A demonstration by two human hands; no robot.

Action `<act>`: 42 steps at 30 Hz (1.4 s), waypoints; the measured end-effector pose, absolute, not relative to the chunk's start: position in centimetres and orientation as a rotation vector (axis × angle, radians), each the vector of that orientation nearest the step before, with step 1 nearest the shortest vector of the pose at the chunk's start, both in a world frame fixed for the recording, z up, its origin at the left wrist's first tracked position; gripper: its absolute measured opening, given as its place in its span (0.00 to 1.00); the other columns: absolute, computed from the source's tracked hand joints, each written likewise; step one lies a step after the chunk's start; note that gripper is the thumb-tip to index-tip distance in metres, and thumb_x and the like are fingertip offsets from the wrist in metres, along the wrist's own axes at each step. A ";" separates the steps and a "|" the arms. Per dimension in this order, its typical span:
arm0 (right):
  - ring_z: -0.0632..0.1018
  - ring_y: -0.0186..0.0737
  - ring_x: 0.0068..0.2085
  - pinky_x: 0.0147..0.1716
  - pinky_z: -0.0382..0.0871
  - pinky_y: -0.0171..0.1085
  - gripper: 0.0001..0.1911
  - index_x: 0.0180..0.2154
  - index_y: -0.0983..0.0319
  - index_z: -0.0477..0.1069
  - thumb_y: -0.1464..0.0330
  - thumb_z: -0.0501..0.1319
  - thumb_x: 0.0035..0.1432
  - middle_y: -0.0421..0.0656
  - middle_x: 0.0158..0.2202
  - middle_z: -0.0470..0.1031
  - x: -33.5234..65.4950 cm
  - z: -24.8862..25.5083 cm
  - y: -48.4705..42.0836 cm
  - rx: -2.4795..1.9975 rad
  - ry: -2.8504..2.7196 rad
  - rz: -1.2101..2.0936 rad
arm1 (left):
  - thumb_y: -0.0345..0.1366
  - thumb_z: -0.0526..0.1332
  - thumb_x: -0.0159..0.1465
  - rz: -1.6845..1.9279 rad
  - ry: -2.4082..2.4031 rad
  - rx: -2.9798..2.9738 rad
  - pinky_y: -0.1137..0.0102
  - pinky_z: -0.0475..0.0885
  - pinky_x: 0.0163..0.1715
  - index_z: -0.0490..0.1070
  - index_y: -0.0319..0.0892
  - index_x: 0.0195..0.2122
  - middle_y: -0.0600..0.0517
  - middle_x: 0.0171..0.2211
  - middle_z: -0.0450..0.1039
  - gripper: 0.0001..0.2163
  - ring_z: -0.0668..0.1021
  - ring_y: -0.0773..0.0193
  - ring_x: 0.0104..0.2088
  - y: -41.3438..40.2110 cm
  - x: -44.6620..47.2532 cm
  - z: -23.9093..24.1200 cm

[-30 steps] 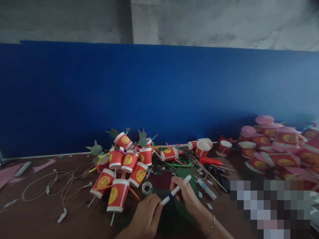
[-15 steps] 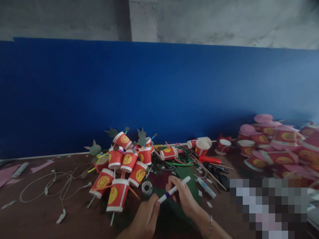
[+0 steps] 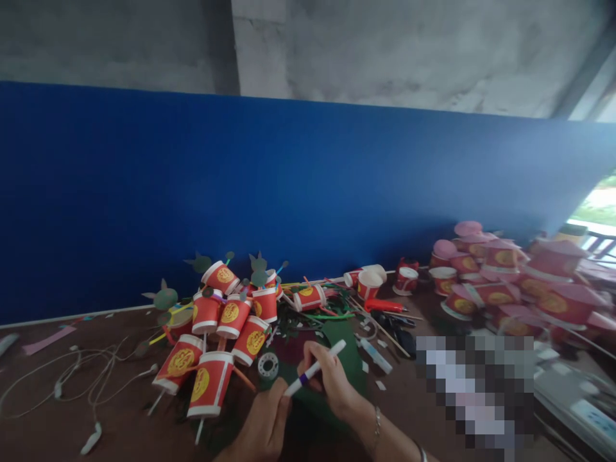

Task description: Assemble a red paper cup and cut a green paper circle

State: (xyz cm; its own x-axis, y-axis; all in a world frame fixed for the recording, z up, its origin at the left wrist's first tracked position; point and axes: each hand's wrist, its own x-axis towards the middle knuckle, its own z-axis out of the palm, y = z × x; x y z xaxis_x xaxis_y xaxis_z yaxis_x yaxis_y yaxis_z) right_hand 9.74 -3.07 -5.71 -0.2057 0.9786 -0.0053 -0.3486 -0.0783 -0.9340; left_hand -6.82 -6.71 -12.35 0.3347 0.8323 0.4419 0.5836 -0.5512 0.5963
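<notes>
A white marker with a purple band slants between my two hands, low in the middle. My left hand pinches its lower left end. Around the marker's upper part, my right hand has its fingers closed, and the white end sticks out past them. Beneath the hands lies dark green paper. A small tape roll lies just beyond my left hand. Red paper cups on sticks are heaped to the left of it. What my left fingertips cover is hidden.
White earphones with tangled cable lie at left. Behind my hands are a red-handled tool, black-handled things and a clear tube. Pink-topped cups pile up at right. A blue wall panel borders the table.
The view has turned to the right, so the table's contents appear farther left and a bright opening shows at right. Both hands keep hold of the marker, in nearly the same pose.
</notes>
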 end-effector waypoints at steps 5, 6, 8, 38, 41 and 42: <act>0.52 0.26 0.12 0.14 0.39 0.30 0.19 0.15 0.61 0.56 0.58 0.52 0.52 0.32 0.08 0.52 9.4 -5.6 -3.0 -0.818 -1.086 1.588 | 0.40 0.40 0.69 0.988 1.118 2.578 0.72 0.64 0.24 0.64 0.42 0.41 0.49 0.25 0.71 0.15 0.73 0.62 0.24 -7.1 -6.1 -10.9; 0.53 0.26 0.12 0.14 0.39 0.30 0.20 0.14 0.61 0.56 0.57 0.52 0.52 0.32 0.08 0.52 9.5 -5.7 -2.8 -0.836 -1.101 1.611 | 0.40 0.40 0.69 0.968 1.087 2.649 0.71 0.63 0.23 0.64 0.43 0.39 0.50 0.25 0.71 0.14 0.72 0.62 0.23 -7.2 -5.8 -10.6; 0.55 0.26 0.13 0.14 0.41 0.29 0.20 0.14 0.61 0.57 0.56 0.54 0.49 0.33 0.08 0.54 10.0 -6.0 -2.2 -0.911 -1.120 1.651 | 0.40 0.41 0.69 0.956 1.062 2.730 0.71 0.61 0.21 0.62 0.43 0.36 0.51 0.23 0.71 0.13 0.72 0.63 0.21 -7.4 -5.2 -10.0; 0.74 0.41 0.42 0.41 0.65 0.33 0.24 0.41 0.67 0.72 0.84 0.53 0.41 0.50 0.43 0.72 14.7 -7.2 5.3 -1.475 -2.194 0.428 | 0.36 0.56 0.62 0.558 1.183 2.604 0.51 0.59 0.57 0.53 0.41 0.61 0.41 0.61 0.56 0.26 0.60 0.50 0.60 -5.6 -4.8 -11.1; 0.73 0.40 0.45 0.45 0.64 0.33 0.20 0.43 0.67 0.71 0.83 0.50 0.50 0.50 0.42 0.73 14.4 -6.6 5.1 -1.501 -2.392 0.208 | 0.34 0.55 0.62 0.575 1.142 2.587 0.52 0.59 0.57 0.55 0.41 0.60 0.42 0.58 0.61 0.24 0.63 0.52 0.58 -5.9 -4.8 -10.5; 0.73 0.40 0.46 0.46 0.63 0.34 0.19 0.43 0.66 0.72 0.82 0.50 0.52 0.50 0.42 0.73 14.4 -6.3 5.0 -1.522 -2.436 0.165 | 0.33 0.56 0.61 0.584 1.140 2.569 0.53 0.60 0.57 0.56 0.42 0.59 0.43 0.57 0.63 0.24 0.64 0.52 0.57 -6.1 -4.8 -10.2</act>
